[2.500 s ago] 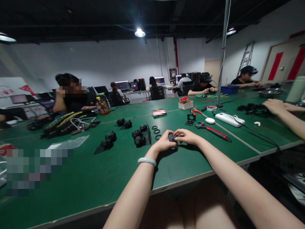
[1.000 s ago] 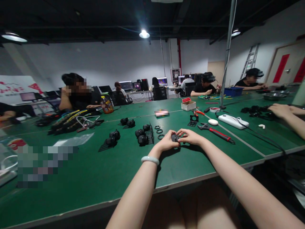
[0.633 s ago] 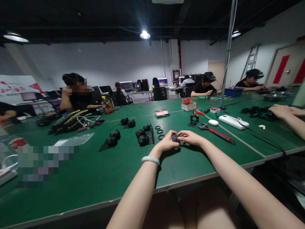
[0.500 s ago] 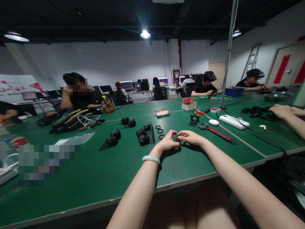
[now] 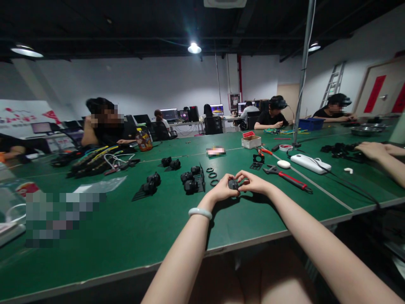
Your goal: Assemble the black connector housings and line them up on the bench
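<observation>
A small black part [image 5: 233, 184] is held just above the green table [image 5: 177, 228]. My left hand [image 5: 222, 188], with a pale bangle at the wrist, grips it from the left. The fingers of my right hand [image 5: 252, 182] are curled against its right side. Black rings [image 5: 212, 175] lie beyond my left hand. To their left stand black round parts on a slotted plate [image 5: 191, 185]. A black bracket [image 5: 257, 161] and a red-handled adjustable wrench [image 5: 289, 178] are on the table past my right hand.
More black parts [image 5: 148, 185] sit on the left, near a plastic bag [image 5: 110, 185] and bundled cables [image 5: 91, 162]. A small box [image 5: 251, 141], a white power strip [image 5: 310, 164] and a metal pole [image 5: 303, 80] stand farther right. A co-worker's hands [image 5: 375, 150] are at the right edge.
The fingers of my right hand have shifted on the black part and are more arched now. The view has tilted up slightly.
</observation>
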{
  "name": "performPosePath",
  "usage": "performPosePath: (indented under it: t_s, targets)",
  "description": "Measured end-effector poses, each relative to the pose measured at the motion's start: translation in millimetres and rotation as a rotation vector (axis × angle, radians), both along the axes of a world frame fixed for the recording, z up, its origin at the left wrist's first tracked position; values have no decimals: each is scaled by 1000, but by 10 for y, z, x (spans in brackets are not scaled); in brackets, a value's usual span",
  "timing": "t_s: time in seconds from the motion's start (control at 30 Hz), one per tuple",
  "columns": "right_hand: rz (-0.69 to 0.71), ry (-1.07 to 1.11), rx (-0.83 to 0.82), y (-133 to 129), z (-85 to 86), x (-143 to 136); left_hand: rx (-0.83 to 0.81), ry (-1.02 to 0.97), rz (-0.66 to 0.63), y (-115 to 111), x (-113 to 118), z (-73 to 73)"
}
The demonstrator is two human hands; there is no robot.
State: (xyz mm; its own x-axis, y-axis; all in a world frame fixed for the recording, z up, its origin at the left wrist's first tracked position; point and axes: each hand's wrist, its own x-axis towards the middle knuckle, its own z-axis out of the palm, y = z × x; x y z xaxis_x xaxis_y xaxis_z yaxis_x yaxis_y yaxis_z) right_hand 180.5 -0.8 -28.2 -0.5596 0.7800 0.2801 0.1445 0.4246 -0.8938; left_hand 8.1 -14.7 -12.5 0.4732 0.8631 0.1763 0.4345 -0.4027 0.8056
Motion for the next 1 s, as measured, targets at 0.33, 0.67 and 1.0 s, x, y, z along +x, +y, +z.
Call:
performPosePath:
  t_s: [0.33,0.67,1.0]
  targets:
    - [-2,25,23,30,-71,-39,9,7,-5,-95,41,93]
    - [-26,-4,29,42,-56,-19,37,31,-3,8,-4,-6]
    - [-57,-68,60,62,-61,-24,55,51,-13,54,-31,-35]
